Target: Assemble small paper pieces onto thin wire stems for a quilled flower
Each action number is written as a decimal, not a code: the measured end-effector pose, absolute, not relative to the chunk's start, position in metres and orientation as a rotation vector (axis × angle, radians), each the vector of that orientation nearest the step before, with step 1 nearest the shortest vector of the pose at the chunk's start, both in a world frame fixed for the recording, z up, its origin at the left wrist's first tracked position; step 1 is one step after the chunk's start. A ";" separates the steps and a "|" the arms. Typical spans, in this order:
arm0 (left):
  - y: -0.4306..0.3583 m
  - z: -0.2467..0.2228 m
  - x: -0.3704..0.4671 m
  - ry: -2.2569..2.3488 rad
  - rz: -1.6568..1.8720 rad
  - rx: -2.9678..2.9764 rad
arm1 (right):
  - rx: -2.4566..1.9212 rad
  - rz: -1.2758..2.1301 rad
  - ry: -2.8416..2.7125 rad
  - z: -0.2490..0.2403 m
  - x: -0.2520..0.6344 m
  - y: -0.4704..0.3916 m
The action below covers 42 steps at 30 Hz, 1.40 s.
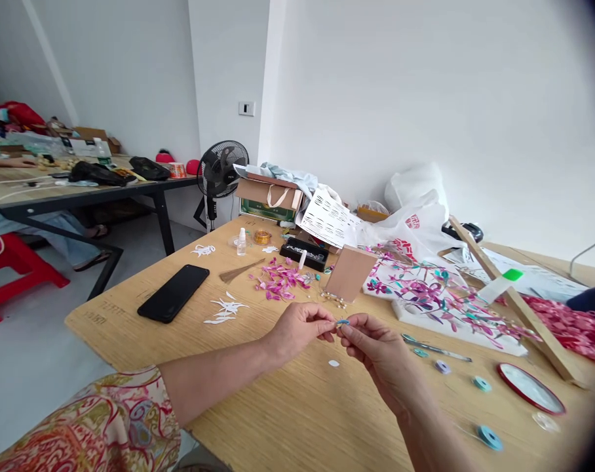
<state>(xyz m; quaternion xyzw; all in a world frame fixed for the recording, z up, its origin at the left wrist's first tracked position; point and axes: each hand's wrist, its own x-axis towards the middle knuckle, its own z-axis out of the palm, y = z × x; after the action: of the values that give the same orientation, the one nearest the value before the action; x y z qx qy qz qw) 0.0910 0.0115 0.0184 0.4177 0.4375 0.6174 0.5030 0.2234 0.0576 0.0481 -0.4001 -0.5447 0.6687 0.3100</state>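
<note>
Between the fingertips of both my hands is a small blue piece (343, 322), too small to name surely. My left hand (297, 328) pinches its left end, and my right hand (373, 341) pinches it from the right. Both hands are held just above the wooden table. Below them lies a small white oval piece (333, 363). Past my fingers are pink-purple petals (280, 278) in a loose pile. White pointed strips (227, 308) lie left of my left hand. Right of my right hand are scissors (435, 347) and a spool of lilac thread (443, 367).
A black phone (173, 293) lies at the table's left. Purple and teal flower sprays (425, 288) rest on white foam at the right, beside a wooden bar (518, 301). Behind stand a black tray (305, 254), boxes and plastic bags (415, 210). A fan (223, 169) stands beyond.
</note>
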 end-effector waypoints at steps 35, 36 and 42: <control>0.037 0.003 0.101 1.098 1.387 1.183 | -0.939 1.696 -1.046 0.012 0.221 0.074; 0.036 0.003 0.101 1.096 1.387 1.205 | -0.942 1.692 -1.048 0.012 0.221 0.073; 0.038 0.000 0.101 1.087 1.410 1.166 | -0.942 1.669 -1.072 0.008 0.219 0.071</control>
<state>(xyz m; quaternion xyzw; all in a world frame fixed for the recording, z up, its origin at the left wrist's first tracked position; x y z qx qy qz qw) 0.1012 0.0380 0.0003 0.4791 0.4467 0.5792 0.4853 0.2192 0.0712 0.0085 -0.3820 -0.4346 0.6766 0.4554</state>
